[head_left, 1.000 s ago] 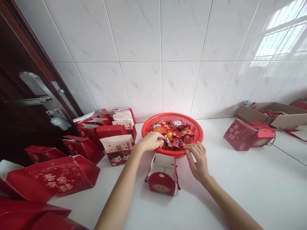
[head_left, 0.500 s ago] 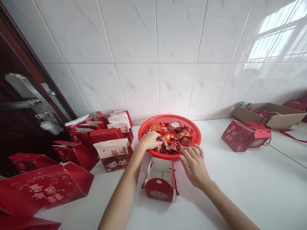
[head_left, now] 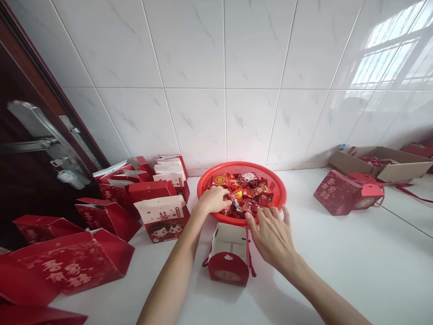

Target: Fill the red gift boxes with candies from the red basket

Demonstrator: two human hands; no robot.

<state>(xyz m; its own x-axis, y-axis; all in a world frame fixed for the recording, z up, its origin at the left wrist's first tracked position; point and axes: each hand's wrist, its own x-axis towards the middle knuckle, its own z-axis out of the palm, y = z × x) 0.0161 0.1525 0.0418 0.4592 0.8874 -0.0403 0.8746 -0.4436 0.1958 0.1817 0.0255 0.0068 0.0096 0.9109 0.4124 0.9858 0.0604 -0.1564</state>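
Observation:
A red plastic basket point(head_left: 280, 189) stands against the wall with red-wrapped sweets point(head_left: 248, 194) in it. My left hand point(head_left: 214, 199) reaches over its left rim, fingers curled down onto the sweets; what the fingertips hold, if anything, is hidden. My right hand point(head_left: 273, 232) lies over the front right rim, thumb apart from the fingers, whose tips reach the sweets and are partly hidden. Just in front of the basket, between my forearms, an open red box point(head_left: 228, 268) with a white inside and red cords stands upright.
Many red boxes and bags point(head_left: 74, 266) stand at the left, beside a dark door with a metal handle point(head_left: 37, 126). At the right are a closed red box point(head_left: 338, 193), another touching it, and a cardboard box point(head_left: 402, 169) with red items inside.
My right hand has shifted slightly, its thumb now at the basket's front rim and its fingers further over the sweets. My left hand stays among the sweets. The view has moved a little.

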